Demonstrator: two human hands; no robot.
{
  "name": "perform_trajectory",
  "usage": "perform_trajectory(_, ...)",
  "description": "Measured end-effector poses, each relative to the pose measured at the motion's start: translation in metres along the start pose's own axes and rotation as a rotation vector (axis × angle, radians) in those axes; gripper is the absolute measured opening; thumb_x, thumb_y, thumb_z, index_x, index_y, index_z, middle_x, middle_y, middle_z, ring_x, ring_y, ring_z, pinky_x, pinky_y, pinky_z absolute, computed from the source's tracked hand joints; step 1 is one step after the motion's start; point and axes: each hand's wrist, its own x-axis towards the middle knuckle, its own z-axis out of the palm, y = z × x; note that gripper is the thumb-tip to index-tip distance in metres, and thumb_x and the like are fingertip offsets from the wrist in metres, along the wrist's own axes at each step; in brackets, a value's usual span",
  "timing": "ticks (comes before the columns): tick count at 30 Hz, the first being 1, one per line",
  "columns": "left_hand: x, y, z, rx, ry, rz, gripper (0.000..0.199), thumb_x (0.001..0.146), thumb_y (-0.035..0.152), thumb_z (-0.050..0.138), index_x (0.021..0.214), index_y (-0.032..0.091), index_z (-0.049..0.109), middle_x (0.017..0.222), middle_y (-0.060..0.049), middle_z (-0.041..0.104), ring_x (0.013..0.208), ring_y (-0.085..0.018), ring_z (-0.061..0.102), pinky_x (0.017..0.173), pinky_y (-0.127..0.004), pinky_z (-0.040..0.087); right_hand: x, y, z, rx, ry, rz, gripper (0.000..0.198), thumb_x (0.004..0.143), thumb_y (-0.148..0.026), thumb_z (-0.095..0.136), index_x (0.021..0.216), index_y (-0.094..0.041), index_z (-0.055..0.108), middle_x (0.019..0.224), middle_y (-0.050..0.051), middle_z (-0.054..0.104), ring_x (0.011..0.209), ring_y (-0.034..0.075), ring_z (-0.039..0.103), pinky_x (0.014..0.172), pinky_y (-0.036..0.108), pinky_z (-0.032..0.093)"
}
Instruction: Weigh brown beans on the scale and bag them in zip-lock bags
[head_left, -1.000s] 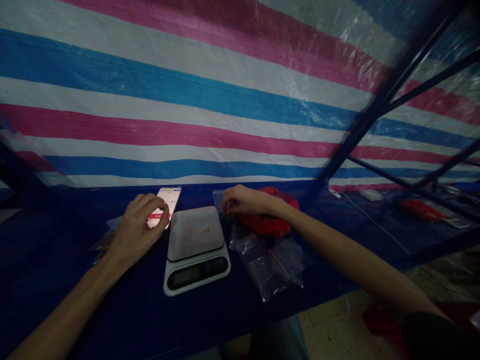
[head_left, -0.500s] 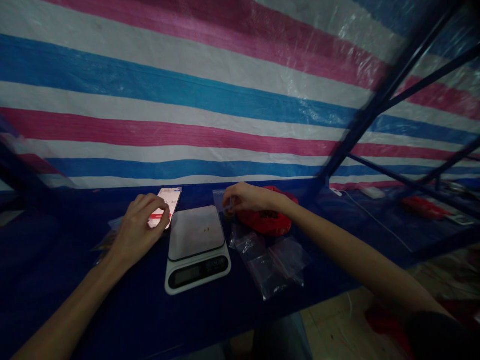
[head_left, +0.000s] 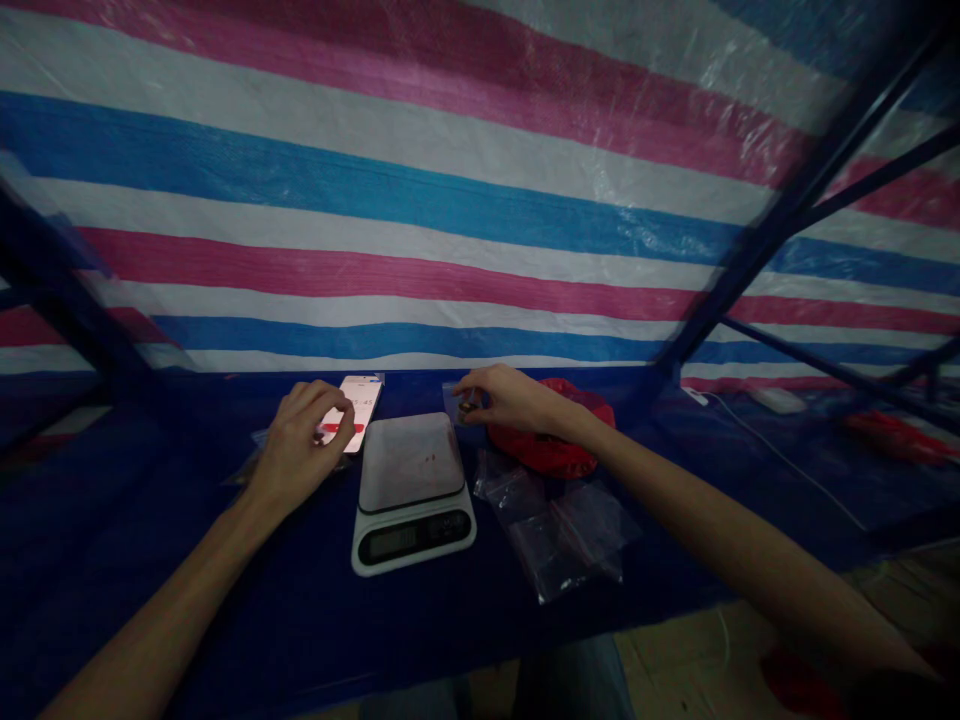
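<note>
The right hand (head_left: 514, 400) pinches a small dark item (head_left: 466, 408) between thumb and fingertips, just behind the far right corner of the kitchen scale (head_left: 412, 490); what the item is cannot be told in the dim light. A small clear bag (head_left: 452, 400) lies right under that pinch. The wrist rests over a crumpled red plastic bag (head_left: 559, 450), and nearer the table's front edge lies a loose pile of clear zip bags (head_left: 559, 525).

The left hand (head_left: 304, 445) is curled, fingers drawn together, with thumb and forefinger resting on the lit screen of a smartphone (head_left: 356, 410) that lies flat just left of the scale. Whether it grips the phone or only touches it cannot be told. More clear packets (head_left: 251, 465) show partly under that hand.

The scale stands between the two hands on the dark blue table cover (head_left: 150, 560), a few small crumbs (head_left: 430, 458) on its platform. A striped tarpaulin (head_left: 420, 200) hangs behind, and a white cable (head_left: 780, 455) runs across the cover at right.
</note>
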Motion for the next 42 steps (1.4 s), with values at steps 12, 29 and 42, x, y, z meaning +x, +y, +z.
perform_trajectory(12, -0.002, -0.006, 0.0, 0.005, 0.029, -0.047, 0.01, 0.092, 0.024, 0.055, 0.084, 0.02, 0.058, 0.088, -0.004, 0.061, 0.088, -0.021, 0.055, 0.08, -0.037, 0.043, 0.022, -0.052, 0.024, 0.022, 0.047, -0.148, 0.049, 0.088, -0.021, 0.071, 0.136, -0.021, 0.059, 0.118, 0.01, 0.073, 0.105, 0.025, 0.067, 0.087, 0.034, 0.05)
perform_trajectory(29, 0.007, 0.024, 0.004, -0.205, -0.325, -0.062, 0.03, 0.091, 0.048, 0.062, 0.107, 0.024, 0.067, 0.111, -0.007, 0.069, 0.108, -0.025, 0.061, 0.098, -0.043, 0.048, -0.119, 0.01, -0.022, 0.008, 0.243, 0.172, 0.023, 0.085, -0.007, 0.054, 0.09, -0.017, 0.074, 0.09, 0.007, 0.075, 0.082, 0.02, 0.068, 0.075, 0.03, 0.049)
perform_trajectory(42, 0.021, 0.024, 0.012, -0.271, -0.248, -0.122, 0.037, 0.102, 0.044, 0.036, 0.103, 0.019, 0.063, 0.106, -0.007, 0.068, 0.101, -0.022, 0.062, 0.094, -0.039, 0.048, -0.113, 0.06, -0.03, -0.069, 0.008, 0.35, 0.029, 0.072, 0.002, 0.061, 0.083, -0.018, 0.079, 0.085, 0.006, 0.078, 0.079, 0.023, 0.072, 0.073, 0.029, 0.052)
